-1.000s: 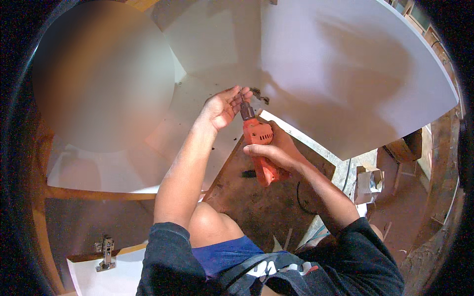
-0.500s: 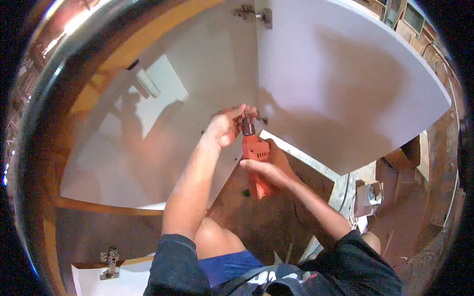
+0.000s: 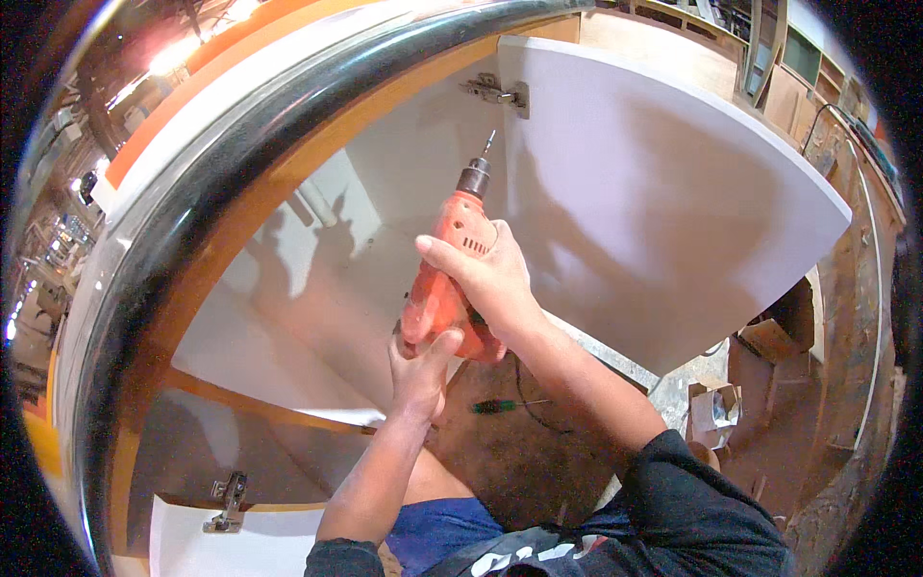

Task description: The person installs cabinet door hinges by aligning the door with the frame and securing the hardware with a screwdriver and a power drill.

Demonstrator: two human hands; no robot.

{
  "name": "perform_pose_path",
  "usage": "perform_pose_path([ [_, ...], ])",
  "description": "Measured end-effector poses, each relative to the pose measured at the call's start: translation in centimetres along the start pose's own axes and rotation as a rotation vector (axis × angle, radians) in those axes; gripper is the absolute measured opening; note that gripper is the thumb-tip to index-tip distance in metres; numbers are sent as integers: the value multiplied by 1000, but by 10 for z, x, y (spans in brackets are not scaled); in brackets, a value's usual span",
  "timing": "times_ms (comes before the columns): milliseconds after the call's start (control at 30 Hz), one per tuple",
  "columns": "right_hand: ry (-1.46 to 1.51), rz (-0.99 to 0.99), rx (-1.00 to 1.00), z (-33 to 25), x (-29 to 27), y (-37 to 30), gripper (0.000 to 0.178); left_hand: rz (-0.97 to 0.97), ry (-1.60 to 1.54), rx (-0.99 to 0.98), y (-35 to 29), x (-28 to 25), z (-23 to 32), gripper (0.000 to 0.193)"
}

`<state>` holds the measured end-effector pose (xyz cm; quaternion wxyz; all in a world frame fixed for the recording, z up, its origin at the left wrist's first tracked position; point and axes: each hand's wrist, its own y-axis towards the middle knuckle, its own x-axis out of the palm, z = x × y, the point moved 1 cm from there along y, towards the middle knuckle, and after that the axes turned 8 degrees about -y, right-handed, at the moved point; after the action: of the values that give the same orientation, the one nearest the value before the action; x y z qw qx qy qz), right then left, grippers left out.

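Observation:
A red power drill is held up in front of me, its dark chuck and thin bit pointing away toward the upper hinge. My right hand wraps round the drill's body from the right, thumb across its top. At the rear end my left hand grips the drill, thumb up against it; its other fingers are partly hidden. To the right of the drill stands a white cabinet door, swung out on that hinge. The bit appears apart from the hinge.
Behind the drill lies the white cabinet interior, under a curved black edge. A second hinge sits on a white panel at lower left. On the floor are a green-handled screwdriver and a small open carton.
The drill has risen and now points at the upper hinge. My left hand has moved from the chuck to the drill's rear. A bit now shows clear of my fingers.

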<state>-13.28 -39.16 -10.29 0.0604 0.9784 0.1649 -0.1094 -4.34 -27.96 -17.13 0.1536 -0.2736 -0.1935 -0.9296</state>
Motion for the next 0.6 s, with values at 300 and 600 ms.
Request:
perform_pose_path([
  [300, 135, -85, 34, -15, 13, 34, 83, 283, -170, 88, 36, 27, 18, 49],
  [600, 1019, -98, 138, -27, 6, 121, 48, 324, -267, -22, 43, -8, 4, 54],
])
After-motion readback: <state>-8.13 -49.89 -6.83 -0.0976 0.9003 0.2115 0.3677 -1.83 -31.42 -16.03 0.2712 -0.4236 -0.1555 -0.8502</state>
